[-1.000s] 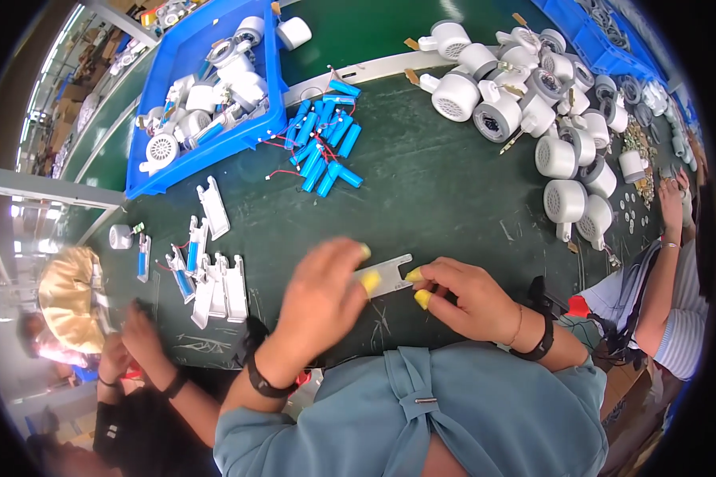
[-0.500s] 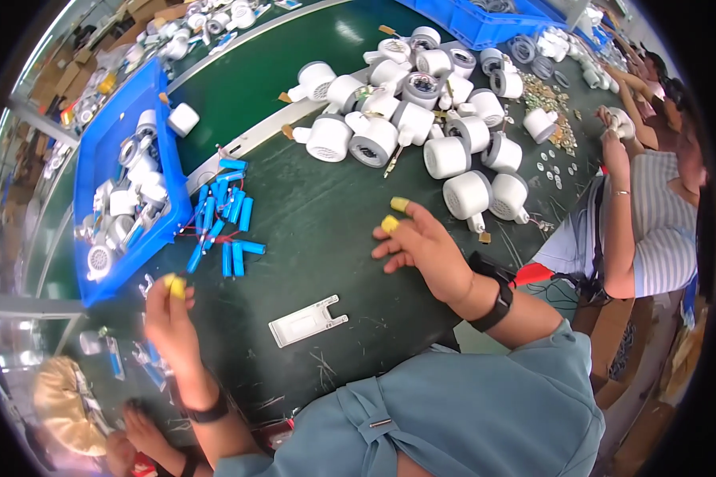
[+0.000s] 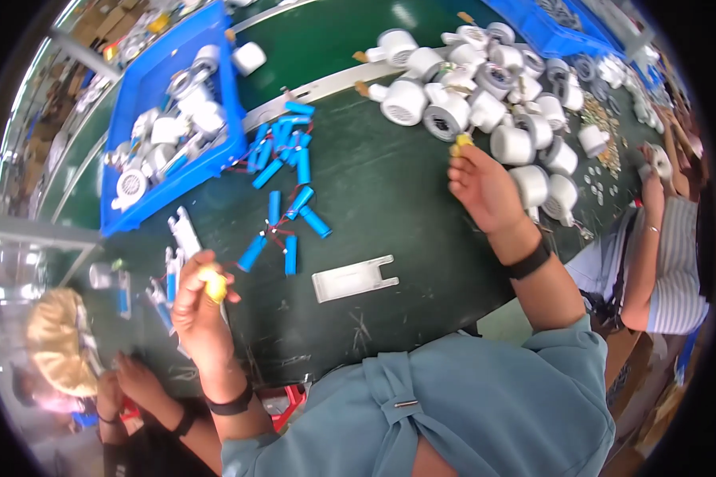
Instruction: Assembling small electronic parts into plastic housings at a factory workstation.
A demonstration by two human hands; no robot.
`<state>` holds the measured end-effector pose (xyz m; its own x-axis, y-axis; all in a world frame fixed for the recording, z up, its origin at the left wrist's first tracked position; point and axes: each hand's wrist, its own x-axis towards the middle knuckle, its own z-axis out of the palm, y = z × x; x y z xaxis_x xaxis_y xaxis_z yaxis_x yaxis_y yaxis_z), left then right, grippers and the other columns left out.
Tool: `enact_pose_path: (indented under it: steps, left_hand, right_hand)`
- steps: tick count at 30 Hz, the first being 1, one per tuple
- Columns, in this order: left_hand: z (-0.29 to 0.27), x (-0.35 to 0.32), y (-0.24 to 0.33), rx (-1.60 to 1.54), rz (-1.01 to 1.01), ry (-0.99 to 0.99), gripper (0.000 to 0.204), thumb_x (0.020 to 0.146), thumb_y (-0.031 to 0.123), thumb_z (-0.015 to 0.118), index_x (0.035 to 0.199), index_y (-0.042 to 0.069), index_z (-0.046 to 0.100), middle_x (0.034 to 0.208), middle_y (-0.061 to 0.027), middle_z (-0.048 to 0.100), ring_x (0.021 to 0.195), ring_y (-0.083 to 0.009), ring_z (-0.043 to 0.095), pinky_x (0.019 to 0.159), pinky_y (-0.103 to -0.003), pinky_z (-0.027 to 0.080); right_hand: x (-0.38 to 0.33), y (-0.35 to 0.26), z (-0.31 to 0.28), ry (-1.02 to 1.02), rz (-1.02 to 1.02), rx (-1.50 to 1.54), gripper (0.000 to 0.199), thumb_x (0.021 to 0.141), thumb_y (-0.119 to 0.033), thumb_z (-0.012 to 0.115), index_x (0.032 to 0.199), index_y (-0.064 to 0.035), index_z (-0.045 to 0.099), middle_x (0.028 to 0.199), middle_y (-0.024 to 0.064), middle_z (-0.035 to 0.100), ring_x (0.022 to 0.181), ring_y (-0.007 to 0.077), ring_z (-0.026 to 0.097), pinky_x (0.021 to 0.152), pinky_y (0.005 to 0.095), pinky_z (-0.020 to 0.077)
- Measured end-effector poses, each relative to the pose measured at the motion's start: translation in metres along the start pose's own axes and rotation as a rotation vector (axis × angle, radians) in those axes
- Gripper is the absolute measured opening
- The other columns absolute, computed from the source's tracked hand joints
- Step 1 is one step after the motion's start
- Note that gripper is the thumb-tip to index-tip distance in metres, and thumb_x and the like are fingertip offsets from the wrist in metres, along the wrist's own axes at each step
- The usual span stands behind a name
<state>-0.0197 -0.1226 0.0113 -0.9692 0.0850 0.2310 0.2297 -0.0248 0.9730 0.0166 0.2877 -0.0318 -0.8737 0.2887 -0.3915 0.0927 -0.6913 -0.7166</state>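
Observation:
My left hand [image 3: 203,312], with yellow finger covers, is raised beside some white plastic strips [image 3: 184,232]. Its thumb and fingers are pinched together; whatever lies between them is hidden. At the near edge of a pile of white round housings [image 3: 511,145], my right hand [image 3: 489,191] closes its yellow-covered fingertips by a housing's thin dangling strip. I cannot make out what it grips. Between the hands, a flat white plastic plate [image 3: 352,280] with a notched end lies on the green table [image 3: 406,215]. Blue cylindrical battery cells [image 3: 303,167] with red wires lie beyond it.
A blue bin [image 3: 175,181] full of white parts stands on the left, another blue bin [image 3: 561,28] at the far right. Other people work at both sides: hands [image 3: 139,381] at lower left, an arm [image 3: 651,238] at right. Small loose parts [image 3: 601,131] lie by the pile.
My right hand has gone farther out to the white housings, its spread fingers now closed. The view has shifted, and the nearest blue cells lie spread apart from their cluster.

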Motion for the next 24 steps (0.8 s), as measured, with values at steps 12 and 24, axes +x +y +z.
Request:
enact_pose_path:
  steps: [12,24]
  left_hand:
    - [0.01,-0.003,0.019,0.122,-0.09,-0.105,0.026,0.098,0.0,0.053,0.123,0.002,0.059,0.1,-0.0143,0.068,0.075,-0.0151,0.064,0.066,-0.027,0.055]
    - [-0.011,0.033,0.007,0.545,0.066,-0.038,0.025,0.094,-0.001,0.06,0.118,-0.002,0.067,0.105,-0.0134,0.07,0.085,-0.0152,0.067,0.079,-0.027,0.054]
  right_hand:
    - [-0.07,0.036,0.031,-0.256,0.114,-0.673,0.025,0.1,-0.018,0.055,0.107,0.0024,0.068,0.091,0.0046,0.067,0.077,0.0103,0.064,0.065,0.0231,0.0523]
    - [-0.067,0.037,0.033,-0.217,0.05,-0.536,0.024,0.101,-0.018,0.054,0.111,0.0012,0.065,0.094,0.0036,0.065,0.078,0.0094,0.063,0.064,0.0228,0.0513]
